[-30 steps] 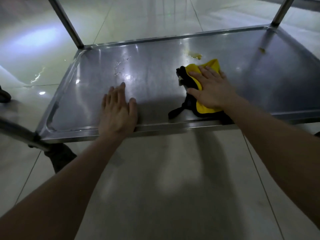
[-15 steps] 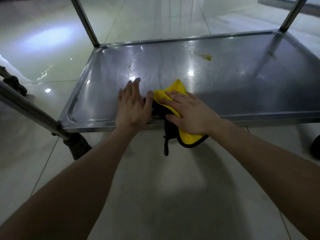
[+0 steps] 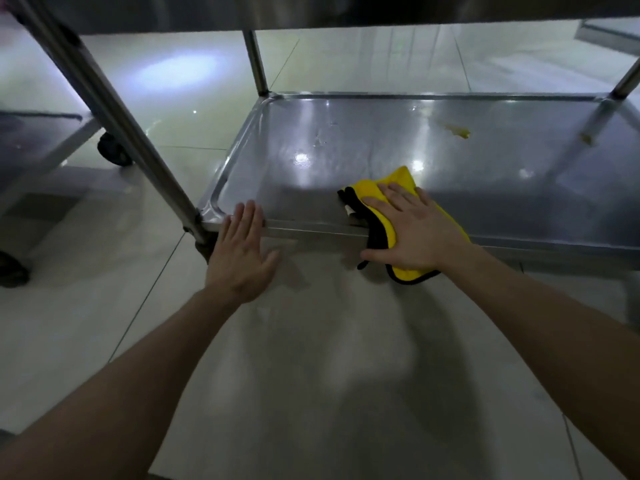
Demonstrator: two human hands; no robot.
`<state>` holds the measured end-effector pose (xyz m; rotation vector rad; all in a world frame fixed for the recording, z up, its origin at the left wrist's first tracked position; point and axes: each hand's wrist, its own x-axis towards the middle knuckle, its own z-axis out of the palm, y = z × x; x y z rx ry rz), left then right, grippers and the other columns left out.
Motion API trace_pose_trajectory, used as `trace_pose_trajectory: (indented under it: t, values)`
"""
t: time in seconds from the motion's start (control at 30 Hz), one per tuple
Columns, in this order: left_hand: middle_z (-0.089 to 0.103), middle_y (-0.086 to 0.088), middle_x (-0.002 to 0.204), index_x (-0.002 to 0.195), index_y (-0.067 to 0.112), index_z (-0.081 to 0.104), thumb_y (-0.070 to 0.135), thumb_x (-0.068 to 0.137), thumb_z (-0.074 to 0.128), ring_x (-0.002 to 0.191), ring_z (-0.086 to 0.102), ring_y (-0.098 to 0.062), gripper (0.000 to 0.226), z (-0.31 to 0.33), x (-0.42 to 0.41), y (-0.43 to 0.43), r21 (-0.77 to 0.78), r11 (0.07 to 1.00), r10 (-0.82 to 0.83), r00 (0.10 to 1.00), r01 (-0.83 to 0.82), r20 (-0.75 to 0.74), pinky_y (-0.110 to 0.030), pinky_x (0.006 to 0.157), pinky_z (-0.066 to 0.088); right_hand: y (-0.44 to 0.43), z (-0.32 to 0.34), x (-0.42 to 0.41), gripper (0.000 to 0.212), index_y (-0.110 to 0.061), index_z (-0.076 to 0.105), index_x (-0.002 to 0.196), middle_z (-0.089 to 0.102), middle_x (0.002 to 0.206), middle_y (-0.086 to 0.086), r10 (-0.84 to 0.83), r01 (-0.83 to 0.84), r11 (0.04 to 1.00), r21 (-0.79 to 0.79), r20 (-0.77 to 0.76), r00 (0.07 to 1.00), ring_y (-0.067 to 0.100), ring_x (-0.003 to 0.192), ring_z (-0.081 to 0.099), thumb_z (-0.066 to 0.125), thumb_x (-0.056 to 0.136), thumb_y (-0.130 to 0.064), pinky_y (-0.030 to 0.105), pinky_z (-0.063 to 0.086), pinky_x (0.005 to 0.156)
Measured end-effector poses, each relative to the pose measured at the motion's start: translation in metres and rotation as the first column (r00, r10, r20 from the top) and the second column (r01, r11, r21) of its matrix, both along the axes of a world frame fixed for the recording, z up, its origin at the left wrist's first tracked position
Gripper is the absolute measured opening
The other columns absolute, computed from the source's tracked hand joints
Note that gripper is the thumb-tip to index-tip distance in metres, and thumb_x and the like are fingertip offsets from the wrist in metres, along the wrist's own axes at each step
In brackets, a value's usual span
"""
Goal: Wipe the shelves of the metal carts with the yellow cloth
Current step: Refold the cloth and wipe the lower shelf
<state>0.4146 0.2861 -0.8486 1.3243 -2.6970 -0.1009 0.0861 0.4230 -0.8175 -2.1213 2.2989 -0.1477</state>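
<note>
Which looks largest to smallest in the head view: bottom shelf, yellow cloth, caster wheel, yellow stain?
1. Bottom shelf
2. Yellow cloth
3. Caster wheel, though it sits farther off
4. Yellow stain

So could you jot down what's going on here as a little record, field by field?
activity: wiping the cart's bottom shelf
right hand: flat on the yellow cloth at the shelf's near edge
cloth: partly hanging over that edge
left hand: open, fingertips on the near rim by the corner post
dirt left: yellowish spot toward the far side
nearby: another cart at left
floor: glossy tiles
</note>
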Motion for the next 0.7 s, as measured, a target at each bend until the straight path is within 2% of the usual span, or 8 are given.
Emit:
trace_pose_trajectory:
  t: [0.13, 0.23, 0.33, 0.4, 0.47, 0.53, 0.63, 0.7]
  values:
    - [-0.02, -0.004, 0.18, 0.173, 0.014, -0.01, 0.07, 0.084, 0.03, 0.166, -0.022, -0.018, 0.113, 0.004, 0.001, -0.001, 0.019, 0.999, -0.028, 0.998, 0.027, 0.061, -0.04, 0.136, -0.01, -0.034, -0.003, 0.057, 0.127, -0.033, 0.015, 0.169, 0.009, 0.179, 0.009, -0.034, 0.035, 0.999, 0.007, -0.019, 0.999, 0.028, 0.165, 0.006, 0.037, 0.065, -0.103, 0.064, 0.01, 0.129]
    - [-0.019, -0.008, 0.18, 0.173, 0.01, -0.009, 0.064, 0.099, 0.046, 0.167, -0.018, -0.022, 0.107, 0.021, -0.002, 0.0, 0.069, 0.997, -0.029, 0.994, 0.021, 0.109, -0.04, 0.136, -0.007, -0.072, 0.007, 0.111, 0.137, -0.026, 0.005, 0.17, 0.0, 0.178, 0.016, -0.02, 0.015, 0.996, 0.086, 0.049, 0.999, 0.036, 0.165, -0.003, 0.043, 0.064, -0.104, 0.07, 0.004, 0.127]
    - [0.032, -0.01, 0.175, 0.169, 0.009, 0.031, 0.036, 0.099, 0.068, 0.163, 0.027, -0.031, 0.084, 0.039, 0.011, 0.016, 0.149, 0.989, 0.039, 0.985, -0.013, -0.168, -0.047, 0.132, 0.027, -0.09, 0.022, 0.119, 0.146, -0.028, -0.013, 0.169, -0.02, 0.176, 0.013, 0.015, -0.033, 0.955, 0.296, 0.065, 0.998, 0.035, 0.163, -0.019, 0.05, 0.063, -0.106, 0.071, -0.004, 0.126]
    - [0.063, -0.004, 0.129, 0.135, 0.015, 0.061, 0.024, 0.087, 0.076, 0.122, 0.059, -0.031, 0.051, 0.044, 0.032, 0.023, 0.001, 0.973, 0.209, 0.872, -0.232, -0.444, -0.052, 0.104, 0.053, -0.091, 0.035, 0.097, 0.144, -0.036, -0.017, 0.167, -0.023, 0.176, 0.005, 0.071, -0.079, 0.909, 0.408, 0.036, 0.997, 0.03, 0.163, -0.019, 0.051, 0.061, -0.106, 0.07, -0.004, 0.126]
    - [0.057, 0.0, 0.116, 0.126, 0.016, 0.057, 0.034, 0.091, 0.079, 0.108, 0.057, -0.026, 0.046, 0.058, 0.049, 0.014, 0.084, 0.865, 0.436, 0.659, -0.494, -0.613, -0.053, 0.095, 0.056, -0.09, 0.044, 0.076, 0.132, -0.04, -0.012, 0.168, -0.014, 0.178, 0.003, 0.158, -0.136, 0.904, 0.406, -0.022, 0.987, 0.026, 0.165, -0.009, 0.052, 0.07, -0.101, 0.065, 0.0, 0.129]
    - [0.057, -0.002, 0.131, 0.148, 0.014, 0.048, 0.046, 0.101, 0.072, 0.12, 0.057, -0.021, 0.062, 0.073, 0.054, -0.006, 0.287, 0.825, 0.537, 0.518, -0.486, -0.665, -0.045, 0.105, 0.054, -0.088, 0.043, 0.068, 0.122, -0.037, -0.01, 0.169, -0.01, 0.179, 0.006, 0.241, -0.192, 0.905, 0.379, -0.087, 0.967, 0.027, 0.165, -0.005, 0.049, 0.08, -0.095, 0.057, 0.002, 0.132]
    - [0.065, 0.003, 0.108, 0.138, 0.014, 0.054, 0.034, 0.113, 0.053, 0.091, 0.065, 0.008, 0.032, 0.092, 0.049, -0.036, 0.253, 0.904, 0.412, 0.547, -0.345, -0.729, -0.012, 0.076, 0.05, -0.082, 0.023, 0.083, 0.112, -0.029, -0.014, 0.169, -0.014, 0.177, 0.018, 0.223, -0.172, 0.933, 0.315, -0.131, 0.966, 0.035, 0.164, -0.011, 0.042, 0.091, -0.087, 0.055, -0.001, 0.132]
    - [0.064, -0.001, 0.094, 0.125, 0.011, 0.059, 0.029, 0.115, 0.044, 0.077, 0.065, 0.0, 0.025, 0.093, 0.05, -0.049, 0.215, 0.91, 0.393, 0.567, -0.355, -0.724, -0.026, 0.064, 0.051, -0.084, 0.012, 0.103, 0.106, -0.026, -0.009, 0.17, -0.01, 0.176, 0.025, 0.129, -0.101, 0.962, 0.254, -0.099, 0.987, 0.043, 0.163, -0.008, 0.041, 0.095, -0.082, 0.061, 0.0, 0.13]
